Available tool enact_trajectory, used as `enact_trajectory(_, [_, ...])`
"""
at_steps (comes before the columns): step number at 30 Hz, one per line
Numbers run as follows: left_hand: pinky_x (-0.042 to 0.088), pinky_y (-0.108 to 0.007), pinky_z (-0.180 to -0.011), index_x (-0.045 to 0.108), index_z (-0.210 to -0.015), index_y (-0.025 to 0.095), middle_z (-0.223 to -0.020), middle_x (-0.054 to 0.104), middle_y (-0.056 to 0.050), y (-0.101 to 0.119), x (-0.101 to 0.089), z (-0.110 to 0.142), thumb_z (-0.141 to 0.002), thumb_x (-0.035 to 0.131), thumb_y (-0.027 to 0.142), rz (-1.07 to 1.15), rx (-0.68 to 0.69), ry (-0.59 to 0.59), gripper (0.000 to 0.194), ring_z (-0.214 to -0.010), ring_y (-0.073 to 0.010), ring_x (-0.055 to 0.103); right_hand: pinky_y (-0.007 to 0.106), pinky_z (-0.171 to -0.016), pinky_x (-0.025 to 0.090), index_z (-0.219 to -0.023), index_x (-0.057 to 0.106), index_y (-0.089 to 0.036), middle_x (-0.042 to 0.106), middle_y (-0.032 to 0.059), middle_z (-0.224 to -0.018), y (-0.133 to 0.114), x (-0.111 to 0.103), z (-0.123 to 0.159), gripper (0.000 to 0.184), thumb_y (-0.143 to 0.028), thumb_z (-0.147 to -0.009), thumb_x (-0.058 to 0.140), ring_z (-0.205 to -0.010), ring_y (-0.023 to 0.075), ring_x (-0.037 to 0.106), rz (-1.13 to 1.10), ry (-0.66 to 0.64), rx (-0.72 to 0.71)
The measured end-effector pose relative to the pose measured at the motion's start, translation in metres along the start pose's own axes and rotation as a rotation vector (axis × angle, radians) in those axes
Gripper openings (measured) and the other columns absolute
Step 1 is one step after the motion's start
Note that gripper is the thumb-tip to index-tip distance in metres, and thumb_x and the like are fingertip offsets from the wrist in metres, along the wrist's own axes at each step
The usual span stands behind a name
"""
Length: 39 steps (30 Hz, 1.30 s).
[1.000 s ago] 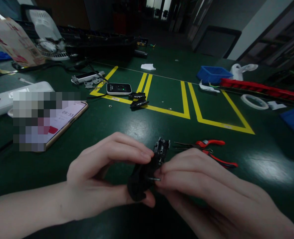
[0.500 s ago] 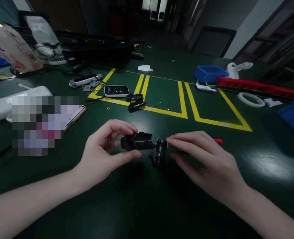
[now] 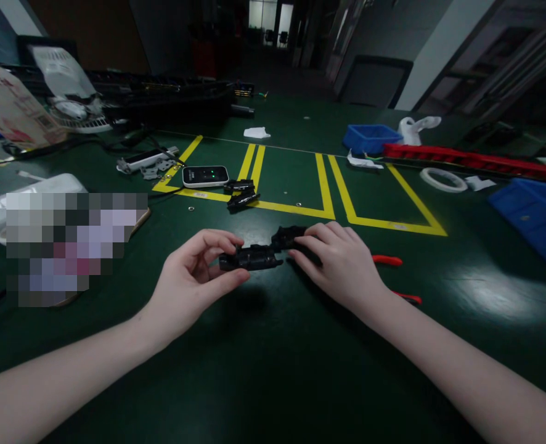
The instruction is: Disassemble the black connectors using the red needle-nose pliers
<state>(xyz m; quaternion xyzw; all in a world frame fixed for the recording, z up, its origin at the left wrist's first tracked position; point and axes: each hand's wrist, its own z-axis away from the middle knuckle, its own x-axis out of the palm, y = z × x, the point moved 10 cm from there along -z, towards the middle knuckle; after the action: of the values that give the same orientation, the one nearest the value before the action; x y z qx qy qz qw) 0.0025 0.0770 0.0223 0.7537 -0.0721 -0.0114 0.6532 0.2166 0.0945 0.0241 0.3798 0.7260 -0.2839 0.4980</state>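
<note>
Lettering on the small black-faced device [image 3: 205, 176] is too fine to read, though green lights glow on its face. Two little white labels, a left one [image 3: 201, 195] and a right one [image 3: 399, 227], sit on the yellow tape [image 3: 325, 185] marking the green surface [image 3: 264, 376]; their print cannot be made out. Red print shows on a paper bag [image 3: 21, 111] at far left, also illegible, and the phone [image 3: 111, 231] has its screen blurred out.

Left hand [image 3: 185, 271] reaches in from the lower left, forearm slanting upward, palm turned inward. Its grip is closed around a black plastic part [image 3: 254, 259], thumb along the near side and curled fingers behind, the part lying nearly level above the surface with a shadow below.

Right hand [image 3: 340, 259] comes from the lower right, back of the hand upward, fingers bent toward the left. Its grip pinches a second black part [image 3: 286, 238], the thumb lower than the fingers. The two parts meet end to end, the second slightly farther off; whether they are joined cannot be told.

Red-handled pliers [image 3: 387, 260] lie just beyond the right forearm, partly hidden. Two black pieces [image 3: 243, 198] rest beside the device.
</note>
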Motion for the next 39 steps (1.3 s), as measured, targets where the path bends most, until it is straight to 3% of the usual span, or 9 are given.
enact_trajectory(4, [0.067, -0.015, -0.086, 0.079, -0.110, 0.027, -0.112, 0.084, 0.005, -0.011, 0.008, 0.000, -0.080, 0.090, 0.005, 0.043, -0.092, -0.105, 0.038, -0.104, -0.0122, 0.082, 0.048, -0.091, 0.062, -0.132, 0.070, -0.019, 0.074, 0.0125, -0.125, 0.015, -0.018, 0.002, 0.036, -0.045, -0.111, 0.054, -0.113, 0.0278, 0.071, 0.020, 0.033, 0.065])
enact_trajectory(6, [0.067, -0.016, -0.090, 0.080, -0.115, 0.030, -0.117, 0.084, 0.005, -0.017, 0.010, 0.001, -0.082, 0.091, 0.007, 0.064, -0.135, -0.145, 0.041, -0.108, -0.0125, 0.082, 0.054, -0.096, 0.060, -0.139, 0.069, -0.019, 0.073, 0.0169, -0.131, 0.024, -0.033, 0.018, 0.049, -0.053, -0.113, 0.044, -0.120, 0.0337, 0.069, 0.029, 0.046, 0.078])
enact_trajectory(10, [0.067, -0.017, -0.089, 0.082, -0.118, 0.032, -0.116, 0.084, 0.004, -0.031, 0.015, 0.003, -0.083, 0.093, 0.012, 0.137, -0.242, -0.172, 0.042, -0.108, -0.0135, 0.081, 0.062, -0.091, 0.061, -0.144, 0.065, -0.020, 0.072, 0.0205, -0.134, 0.050, -0.051, 0.067, 0.071, -0.075, -0.103, 0.048, -0.119, 0.0420, 0.069, 0.039, 0.025, 0.128])
enact_trajectory(14, [0.069, -0.021, -0.085, 0.085, -0.111, 0.026, -0.113, 0.084, 0.000, -0.043, 0.022, 0.004, -0.081, 0.095, 0.017, 0.182, -0.327, -0.175, 0.033, -0.097, -0.0148, 0.081, 0.059, -0.087, 0.063, -0.144, 0.064, -0.021, 0.074, 0.0196, -0.128, 0.070, -0.039, 0.099, 0.074, -0.079, -0.101, 0.048, -0.111, 0.0397, 0.073, 0.004, -0.035, 0.195])
enact_trajectory(20, [0.070, -0.024, -0.085, 0.084, -0.108, 0.025, -0.124, 0.080, -0.002, -0.046, 0.026, 0.008, -0.094, 0.086, 0.026, 0.218, -0.376, -0.208, 0.014, -0.106, -0.0179, 0.079, 0.054, -0.081, 0.064, -0.126, 0.070, -0.021, 0.073, 0.0171, -0.119, 0.079, -0.029, 0.100, 0.061, -0.073, -0.102, 0.049, -0.098, 0.0357, 0.074, -0.059, -0.010, 0.304])
enact_trajectory(25, [0.068, -0.023, -0.085, 0.085, -0.107, 0.028, -0.114, 0.079, 0.000, -0.047, 0.032, 0.011, -0.089, 0.091, 0.026, 0.268, -0.384, -0.261, 0.019, -0.094, -0.0148, 0.078, 0.054, -0.079, 0.063, -0.129, 0.066, -0.020, 0.069, 0.0185, -0.124, 0.073, -0.059, 0.099, 0.058, -0.069, -0.104, 0.048, -0.100, 0.0364, 0.073, -0.143, 0.162, 0.379])
enact_trajectory(29, [0.068, -0.028, -0.090, 0.082, -0.124, 0.038, -0.122, 0.073, 0.000, -0.040, 0.039, 0.015, -0.089, 0.090, 0.024, 0.266, -0.339, -0.364, 0.038, -0.102, -0.0175, 0.076, 0.047, -0.080, 0.063, -0.135, 0.063, -0.026, 0.072, 0.0120, -0.120, 0.054, -0.076, 0.083, 0.044, -0.057, -0.109, 0.044, -0.103, 0.0318, 0.073, -0.288, 0.259, 0.407])
enact_trajectory(33, [0.066, -0.029, -0.091, 0.080, -0.128, 0.040, -0.120, 0.071, -0.002, -0.030, 0.042, 0.019, -0.096, 0.082, 0.024, 0.195, -0.256, -0.445, 0.036, -0.101, -0.0177, 0.073, 0.036, -0.066, 0.062, -0.124, 0.069, -0.029, 0.079, 0.0062, -0.107, 0.026, -0.074, 0.058, 0.034, -0.047, -0.111, 0.043, -0.090, 0.0258, 0.078, -0.453, 0.245, 0.381])
enact_trajectory(39, [0.064, -0.025, -0.081, 0.085, -0.117, 0.031, -0.110, 0.072, -0.005, -0.020, 0.042, 0.017, -0.089, 0.091, 0.028, 0.125, -0.108, -0.444, 0.029, -0.099, -0.0203, 0.070, 0.038, -0.060, 0.063, -0.120, 0.071, -0.028, 0.080, 0.0063, -0.101, -0.001, -0.069, 0.058, 0.031, -0.053, -0.104, 0.062, -0.079, 0.0276, 0.079, -0.472, 0.231, 0.300])
